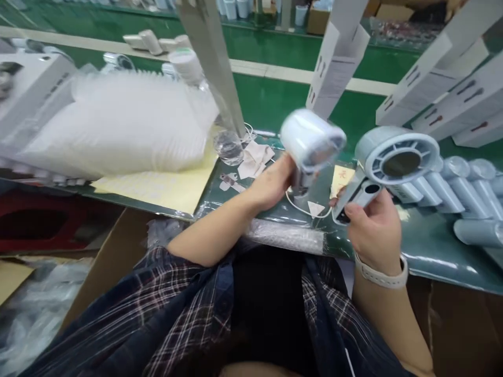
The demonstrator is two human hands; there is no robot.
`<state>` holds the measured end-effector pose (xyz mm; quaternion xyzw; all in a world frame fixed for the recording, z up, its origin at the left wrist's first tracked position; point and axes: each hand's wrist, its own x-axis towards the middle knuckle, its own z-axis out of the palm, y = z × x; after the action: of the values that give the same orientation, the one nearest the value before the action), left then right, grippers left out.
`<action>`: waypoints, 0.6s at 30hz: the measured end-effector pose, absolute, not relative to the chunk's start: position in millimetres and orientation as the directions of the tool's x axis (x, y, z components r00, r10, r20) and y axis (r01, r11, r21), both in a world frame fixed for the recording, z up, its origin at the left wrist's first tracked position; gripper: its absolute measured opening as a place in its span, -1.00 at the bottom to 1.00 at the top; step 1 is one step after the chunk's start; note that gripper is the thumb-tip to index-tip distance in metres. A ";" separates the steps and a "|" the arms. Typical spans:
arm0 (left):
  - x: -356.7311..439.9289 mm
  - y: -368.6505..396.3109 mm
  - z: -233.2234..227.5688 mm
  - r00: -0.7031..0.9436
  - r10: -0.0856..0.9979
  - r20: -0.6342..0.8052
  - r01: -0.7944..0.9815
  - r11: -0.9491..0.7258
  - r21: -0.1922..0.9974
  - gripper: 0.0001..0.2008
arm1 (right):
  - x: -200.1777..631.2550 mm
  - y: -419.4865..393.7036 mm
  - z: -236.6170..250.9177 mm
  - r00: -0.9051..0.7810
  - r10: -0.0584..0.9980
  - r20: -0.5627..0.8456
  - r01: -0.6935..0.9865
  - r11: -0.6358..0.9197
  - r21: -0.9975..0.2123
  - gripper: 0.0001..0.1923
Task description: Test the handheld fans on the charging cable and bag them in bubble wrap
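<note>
My left hand (pixel 275 180) grips the handle of a pale blue handheld fan (pixel 312 139), held upright over the green bench mat; it is motion-blurred. My right hand (pixel 371 230), with a white wristband, holds a second pale blue handheld fan (pixel 396 157) by its handle, round head tilted up and to the right. A thin white cable (pixel 304 210) loops on the mat between the two hands.
A row of more blue fans (pixel 463 191) lies at the right. White product boxes (pixel 444 78) stand behind them. A stack of clear plastic bags (pixel 121 123) sits at left on yellow paper (pixel 165 188). Paper scraps (pixel 255 157) lie mid-bench. An open cardboard box (pixel 110 262) is below.
</note>
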<state>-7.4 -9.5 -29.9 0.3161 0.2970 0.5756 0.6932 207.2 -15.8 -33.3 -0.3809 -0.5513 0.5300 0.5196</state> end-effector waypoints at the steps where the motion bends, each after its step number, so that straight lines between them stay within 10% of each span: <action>1: -6.7 -8.6 -28.9 0.197 0.980 -0.031 -0.606 0.147 0.782 -0.45 | 208.2 -16.5 -31.7 -0.167 0.975 0.146 -0.152 0.121 -0.981 -0.62; 18: -4.9 -19.4 -22.3 0.363 0.922 0.135 -0.432 0.038 0.901 -0.46 | 196.5 -16.4 -36.9 -0.293 0.956 0.029 -0.187 -0.027 -0.982 -0.57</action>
<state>-4.9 -19.4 -22.3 0.4777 0.2566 0.5027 0.6733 196.5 -16.4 -36.9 -0.3701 -0.5195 0.6137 0.4653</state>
